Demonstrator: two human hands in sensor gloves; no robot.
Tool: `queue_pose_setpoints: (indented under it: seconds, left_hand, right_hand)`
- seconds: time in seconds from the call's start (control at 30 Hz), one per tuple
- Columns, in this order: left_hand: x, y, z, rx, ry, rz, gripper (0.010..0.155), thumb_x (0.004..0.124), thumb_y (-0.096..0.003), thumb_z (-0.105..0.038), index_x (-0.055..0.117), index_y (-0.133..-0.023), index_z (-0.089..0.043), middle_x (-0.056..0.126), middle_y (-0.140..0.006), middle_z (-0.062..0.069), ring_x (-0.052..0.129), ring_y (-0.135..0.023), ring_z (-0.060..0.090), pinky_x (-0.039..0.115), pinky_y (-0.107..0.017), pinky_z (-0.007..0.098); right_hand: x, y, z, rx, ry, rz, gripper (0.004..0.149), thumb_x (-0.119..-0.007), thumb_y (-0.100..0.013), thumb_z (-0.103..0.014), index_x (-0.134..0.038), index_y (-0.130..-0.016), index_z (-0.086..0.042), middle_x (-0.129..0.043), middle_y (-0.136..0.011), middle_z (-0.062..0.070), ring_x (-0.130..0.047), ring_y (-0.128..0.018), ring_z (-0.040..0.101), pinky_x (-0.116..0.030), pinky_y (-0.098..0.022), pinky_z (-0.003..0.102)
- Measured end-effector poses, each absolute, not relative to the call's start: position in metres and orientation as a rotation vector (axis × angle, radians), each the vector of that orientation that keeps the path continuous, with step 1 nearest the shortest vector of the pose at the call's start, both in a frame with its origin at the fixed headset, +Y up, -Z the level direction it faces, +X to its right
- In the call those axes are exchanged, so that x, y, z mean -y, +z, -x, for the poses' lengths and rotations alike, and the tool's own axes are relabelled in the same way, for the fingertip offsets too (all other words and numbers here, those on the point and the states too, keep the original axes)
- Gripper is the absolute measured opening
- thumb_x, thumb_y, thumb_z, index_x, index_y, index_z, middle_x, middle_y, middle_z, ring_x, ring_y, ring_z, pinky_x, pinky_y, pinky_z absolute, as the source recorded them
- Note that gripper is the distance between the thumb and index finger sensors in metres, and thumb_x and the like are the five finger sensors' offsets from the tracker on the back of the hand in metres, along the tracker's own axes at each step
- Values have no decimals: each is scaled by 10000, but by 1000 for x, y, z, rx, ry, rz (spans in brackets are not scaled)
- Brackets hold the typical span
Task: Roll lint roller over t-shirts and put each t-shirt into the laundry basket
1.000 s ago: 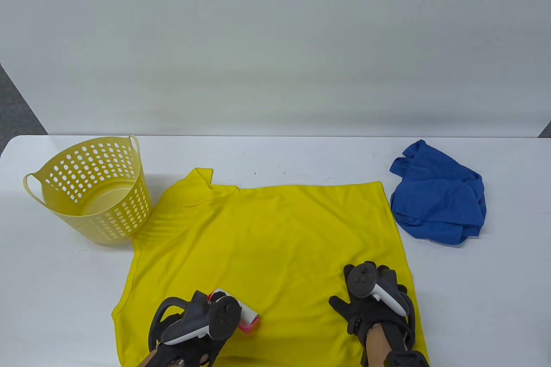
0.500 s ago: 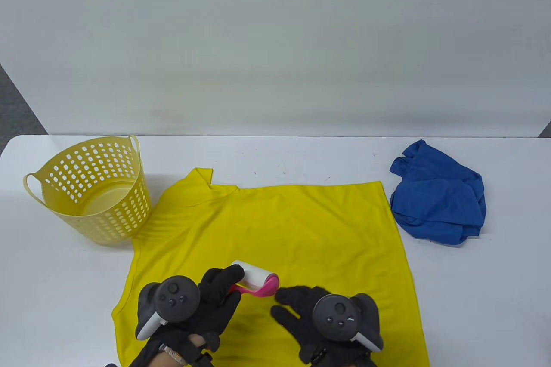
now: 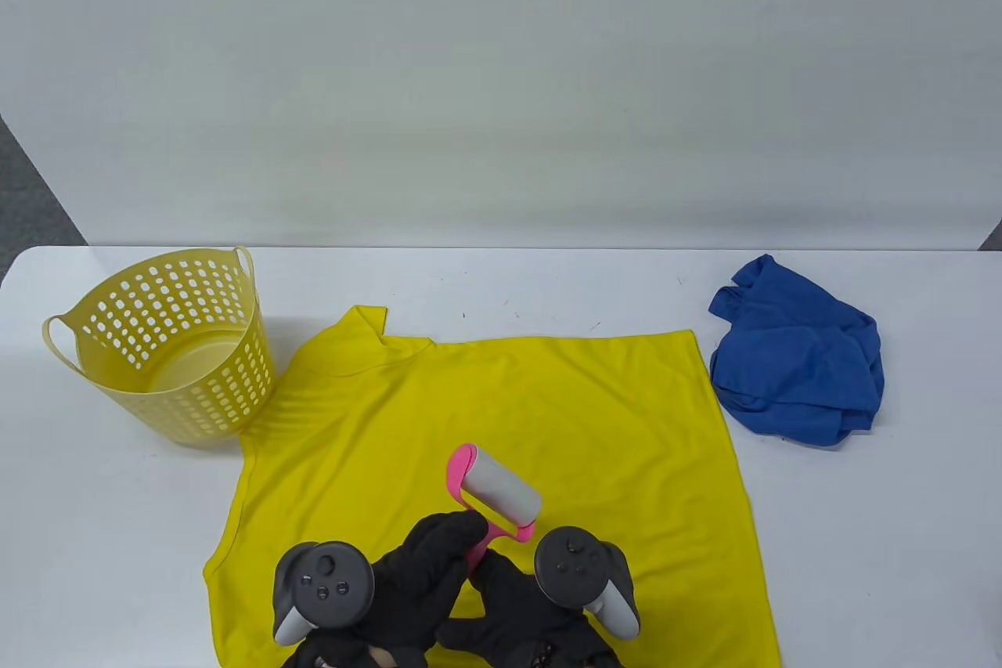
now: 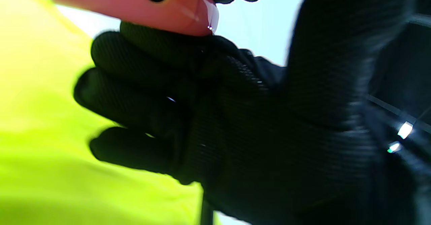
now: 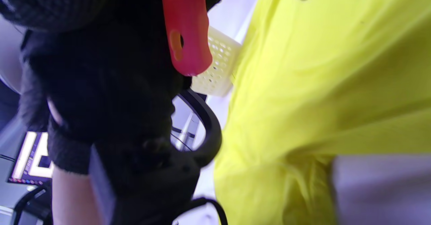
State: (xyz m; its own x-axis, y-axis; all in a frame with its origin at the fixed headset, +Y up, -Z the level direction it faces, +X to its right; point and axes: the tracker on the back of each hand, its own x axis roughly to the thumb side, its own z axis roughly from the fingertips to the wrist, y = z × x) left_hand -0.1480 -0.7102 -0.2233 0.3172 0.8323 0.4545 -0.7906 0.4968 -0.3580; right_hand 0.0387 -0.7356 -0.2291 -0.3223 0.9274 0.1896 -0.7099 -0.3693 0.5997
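Table view: yellow t-shirt (image 3: 501, 456) spread flat at the worktop's (image 3: 861, 527) near edge, middle; blue t-shirt (image 3: 797, 355) bunched toward the right edge; laundry basket (image 3: 168, 343) upright near the left edge, nothing seen inside it. Neither shirt is binned yet, so both drops remain, and the blue one looks unrolled, by my reading. Lint roller (image 3: 495, 494) is raised over the yellow shirt's near half; left hand (image 3: 407, 590) has fingers curled round its pink handle, right hand (image 3: 520, 605) is pressed against the handle too, grip there unclear. Left wrist view: blurred; the right hand's curled gloved fingers (image 4: 134, 93) lie just under the pink handle, yellow cloth behind. Right wrist view: handle end hangs from the left hand's gloved grip, basket wall beyond, yellow shirt filling the right.
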Motion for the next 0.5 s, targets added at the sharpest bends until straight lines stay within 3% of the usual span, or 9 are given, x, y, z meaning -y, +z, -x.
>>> queue_pose_setpoints:
  seconds: [0.2,0.23,0.3,0.4,0.5]
  left_hand:
    - [729,-235,153,630,1294,195,541,592,-561,-329,416,-1070,-277,479,-1099,67,612,-1079,334,559,-776,513]
    - [731,-236,153,640,1316,210,559,589,-555,-361,402,-1075,-280,490,-1107,60,605,-1087,332,550,-777,514]
    - [731,-236,149,680,1350,279,584,582,-564,-369,345,-1091,-285,452,-1138,44,496,-1125,361,444,-803,543]
    - [731,-236,146,709,1290,237,607,589,-559,-389,320,-1096,-295,443,-1148,23,471,-1137,343,426,-806,528]
    - [732,-234,137,775,1287,298,671,574,-557,-434,193,-1097,-315,329,-1175,-12,341,-1174,300,297,-811,509]
  right_hand:
    - [743,-234,-44,-447,1791,-488,836,-723,-408,-514,-392,-926,54,-534,-941,325,-732,-803,507,-639,-556,649]
    - [745,-237,-48,-438,1786,-452,700,-716,-476,-417,-428,-919,43,-578,-927,310,-771,-785,485,-666,-549,632]
    - [750,-240,-50,-448,1735,-435,668,-742,-466,-393,-466,-910,23,-617,-917,292,-802,-771,472,-688,-539,622]
    - [755,-241,-53,-461,1579,-358,624,-728,-499,-333,-434,-921,19,-578,-938,296,-752,-810,488,-644,-566,641]
    - [757,-241,-56,-427,1490,-305,656,-682,-500,-382,-389,-929,19,-537,-952,296,-714,-834,498,-607,-577,665]
